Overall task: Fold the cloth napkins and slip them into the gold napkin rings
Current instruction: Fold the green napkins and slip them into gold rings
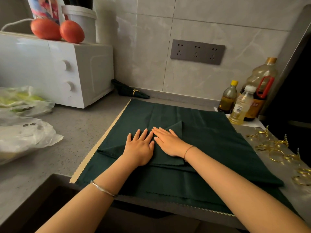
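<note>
Grey speckled desk (80, 125) runs along a tiled wall (185, 22) that carries a dark socket strip (197, 52). At the back left stands a white microwave (55, 69) with two red fruits (45, 29) on top and plastic bags (25, 132) in front. Oil bottles (244, 101) crowd the back right corner.

Dark green napkins (210, 140) cover the middle of the desk. The left hand (138, 148) and right hand (168, 142) press flat side by side on a folded napkin (111, 151), fingers straight, gripping nothing. Gold napkin rings (276, 148) lie scattered along the right edge. A ringed napkin (131, 91) lies beside the microwave.
</note>
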{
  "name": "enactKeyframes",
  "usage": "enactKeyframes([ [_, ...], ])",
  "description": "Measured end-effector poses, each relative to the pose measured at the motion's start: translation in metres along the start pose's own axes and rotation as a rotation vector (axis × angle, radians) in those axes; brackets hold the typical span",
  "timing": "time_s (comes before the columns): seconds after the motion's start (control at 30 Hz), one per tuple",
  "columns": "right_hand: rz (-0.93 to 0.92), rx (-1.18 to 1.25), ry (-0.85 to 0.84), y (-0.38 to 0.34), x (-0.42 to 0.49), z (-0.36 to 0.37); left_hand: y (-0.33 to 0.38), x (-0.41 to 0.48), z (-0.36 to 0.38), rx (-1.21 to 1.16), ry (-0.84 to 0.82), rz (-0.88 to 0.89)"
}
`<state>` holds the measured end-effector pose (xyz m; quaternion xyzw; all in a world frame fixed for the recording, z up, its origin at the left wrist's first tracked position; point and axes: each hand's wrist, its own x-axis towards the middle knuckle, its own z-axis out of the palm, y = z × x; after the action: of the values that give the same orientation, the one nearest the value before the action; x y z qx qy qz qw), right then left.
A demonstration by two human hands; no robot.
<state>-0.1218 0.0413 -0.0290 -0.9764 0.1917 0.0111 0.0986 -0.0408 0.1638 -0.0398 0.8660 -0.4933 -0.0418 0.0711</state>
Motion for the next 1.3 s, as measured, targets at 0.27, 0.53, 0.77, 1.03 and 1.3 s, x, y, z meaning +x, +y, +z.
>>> enactKeyframes([
  [0.27,0.167,-0.011,0.003,0.052,-0.002,-0.001,-0.002,0.003,0.003,0.014,-0.001,-0.003],
  [0.53,0.292,0.183,0.080,0.107,0.000,-0.023,-0.004,0.005,0.000,0.007,-0.076,-0.013],
  [0.77,0.450,0.245,0.055,0.161,-0.023,-0.051,0.013,0.025,-0.009,-0.082,-0.026,0.037],
  [1.03,0.535,0.160,0.091,0.173,-0.019,-0.056,0.037,0.029,0.010,-0.047,0.017,-0.014],
  [1.3,0.498,0.084,0.080,0.214,-0.054,-0.084,0.034,0.030,0.009,-0.013,0.003,-0.023],
])
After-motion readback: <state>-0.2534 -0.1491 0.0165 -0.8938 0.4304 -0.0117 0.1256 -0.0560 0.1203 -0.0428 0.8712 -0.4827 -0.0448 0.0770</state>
